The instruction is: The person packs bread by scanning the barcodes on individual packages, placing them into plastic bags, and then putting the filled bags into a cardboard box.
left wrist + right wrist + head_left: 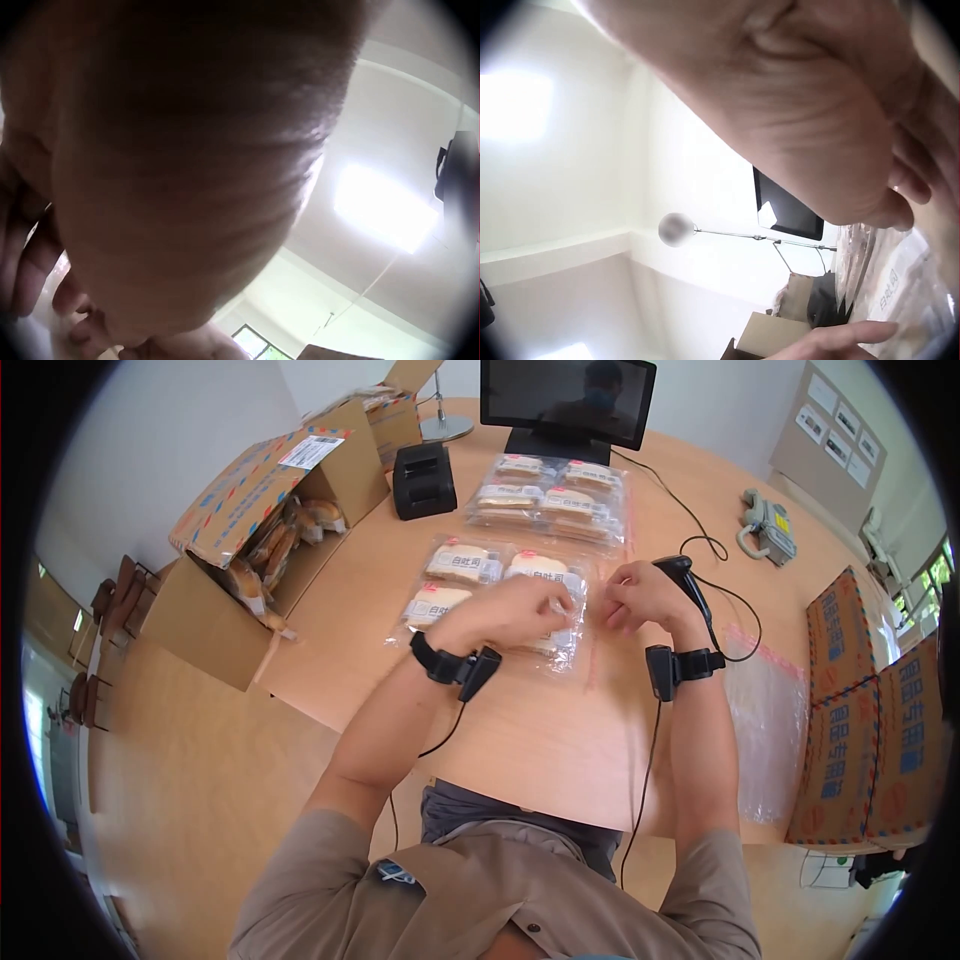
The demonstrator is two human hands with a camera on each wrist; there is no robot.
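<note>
A clear plastic bag (415,622) lies flat in front of me, holding several packs of sliced white bread (466,563). My left hand (515,610) is over its right-hand packs, fingers bent near the bag's right end. Just right of that end is my right hand (645,600), with its fingertips curled close to the red-lined edge (594,655). In the right wrist view the left index finger (866,331) extends over the bag beside a printed bread label (889,291). I cannot tell whether either hand pinches the film. The left palm (187,187) fills much of the left wrist view.
A second bag of bread packs (550,500) lies behind, before a monitor (565,400). An opened carton (250,510) with bread stands left, near a black device (423,480). Right are a handheld scanner (676,566), its cable, a telephone (768,528), flat plastic bags (765,730) and cartons (860,710).
</note>
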